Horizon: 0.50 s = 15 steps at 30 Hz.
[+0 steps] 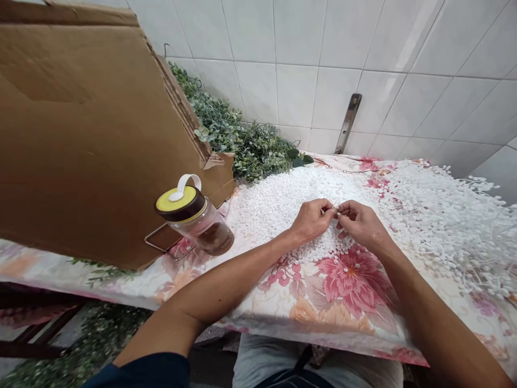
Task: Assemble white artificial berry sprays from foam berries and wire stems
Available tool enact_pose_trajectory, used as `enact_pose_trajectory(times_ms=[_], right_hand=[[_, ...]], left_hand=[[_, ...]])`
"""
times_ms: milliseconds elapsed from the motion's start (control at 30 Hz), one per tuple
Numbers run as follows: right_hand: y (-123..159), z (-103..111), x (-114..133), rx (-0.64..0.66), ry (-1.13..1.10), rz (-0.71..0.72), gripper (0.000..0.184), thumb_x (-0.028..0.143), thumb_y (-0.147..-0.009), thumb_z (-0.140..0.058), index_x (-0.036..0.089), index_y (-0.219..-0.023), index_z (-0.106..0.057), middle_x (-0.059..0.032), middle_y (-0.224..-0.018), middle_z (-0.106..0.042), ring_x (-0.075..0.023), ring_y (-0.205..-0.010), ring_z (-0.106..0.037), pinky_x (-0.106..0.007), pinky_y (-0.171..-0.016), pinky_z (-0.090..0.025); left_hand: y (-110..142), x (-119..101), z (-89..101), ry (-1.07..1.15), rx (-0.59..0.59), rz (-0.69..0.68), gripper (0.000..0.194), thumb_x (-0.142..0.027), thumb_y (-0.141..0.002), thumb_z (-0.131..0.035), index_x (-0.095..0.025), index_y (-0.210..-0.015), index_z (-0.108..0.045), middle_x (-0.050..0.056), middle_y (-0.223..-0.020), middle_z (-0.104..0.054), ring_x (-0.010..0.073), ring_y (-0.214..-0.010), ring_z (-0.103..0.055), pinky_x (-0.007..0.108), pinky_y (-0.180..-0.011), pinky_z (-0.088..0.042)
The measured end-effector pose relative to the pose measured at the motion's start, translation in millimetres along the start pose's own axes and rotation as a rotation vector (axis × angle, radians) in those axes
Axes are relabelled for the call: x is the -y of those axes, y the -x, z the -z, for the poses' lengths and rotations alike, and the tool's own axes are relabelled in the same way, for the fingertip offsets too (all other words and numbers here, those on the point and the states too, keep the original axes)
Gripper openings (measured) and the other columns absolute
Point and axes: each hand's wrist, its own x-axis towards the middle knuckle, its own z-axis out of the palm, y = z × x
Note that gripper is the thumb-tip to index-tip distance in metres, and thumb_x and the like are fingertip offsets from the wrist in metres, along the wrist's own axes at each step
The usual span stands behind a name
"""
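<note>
My left hand [313, 220] and my right hand [359, 223] meet over a heap of small white beads [270, 202]. The fingertips of both are pinched together on a tiny white piece [336, 213] that looks like one of the beads. Fingers hide most of it. Below and around my hands the beads spread over a flowered tablecloth [351, 277]. To the right lies a large bunch of white bead-tipped plastic sprigs [452, 221].
On the left a big cardboard box [89, 140] stands on the table. Before it is a clear jar [210, 229] with a yellow-topped lid and dark contents, beside a metal wire frame [155, 237]. Artificial green foliage [246, 140] lies along the tiled wall [299, 91]; a metal strip [348, 124] leans there.
</note>
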Motion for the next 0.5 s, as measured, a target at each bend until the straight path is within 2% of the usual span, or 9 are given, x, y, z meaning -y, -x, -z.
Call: enact_pose_trajectory(times_ms=[300, 500], right_hand=[[-0.5, 4.6, -2.3, -0.005, 0.119, 0.031, 0.018, 0.036, -0.085, -0.066, 0.02, -0.093, -0.068, -0.0036, -0.077, -0.071, -0.0177, -0.062, -0.068, -0.028, -0.051, -0.061], [-0.5, 7.1, -2.7, -0.084, 0.372, 0.179, 0.015, 0.034, -0.086, -0.061, 0.022, -0.084, -0.069, -0.0017, -0.073, -0.071, -0.0182, -0.063, -0.066, -0.029, -0.058, -0.053]], left_hand=[[-2.5, 4.9, -1.4, 0.05, 0.01, 0.038, 0.018, -0.028, -0.091, -0.061, -0.017, -0.08, -0.069, -0.001, -0.074, -0.066, 0.0128, -0.069, -0.054, 0.026, -0.067, -0.041], [-1.4, 2.4, -2.0, 0.047, -0.006, 0.041, 0.015, -0.024, -0.09, -0.061, -0.017, -0.078, -0.068, -0.001, -0.072, -0.065, 0.0132, -0.069, -0.054, 0.026, -0.069, -0.041]])
